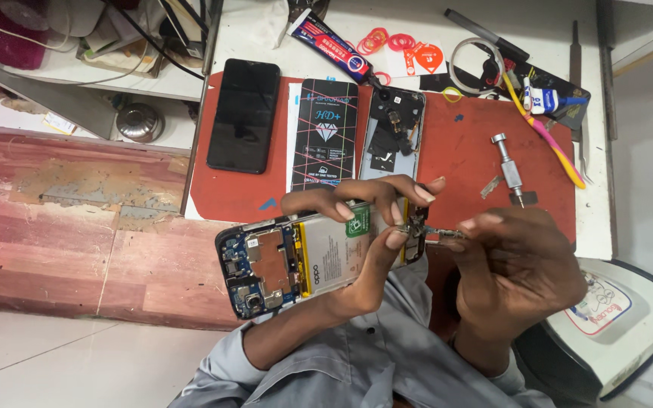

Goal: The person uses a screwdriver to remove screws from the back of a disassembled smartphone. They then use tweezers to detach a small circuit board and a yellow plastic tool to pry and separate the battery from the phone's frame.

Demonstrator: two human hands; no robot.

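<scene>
Red mat (478, 143) on a white bench, cluttered as usual. Right hand (519, 264) was pinching tweezers (436, 233) into the bottom end of an opened phone (304, 253), which the left hand (368, 227) gripped just off the bench edge. Behind on the mat: black phone (243, 115), back cover (393, 136), screwdriver (509, 170).

Single head-worn view, looking steeply down from above. Close on the left hand (364, 227) and right hand (515, 264) just below frame centre, grey sleeves running out at 6 o'clock. Red work mat (462, 151) on the white bench filling 12 to 2 o'clock, floor boards at 9 o'clock. No second view to overlap.
</scene>
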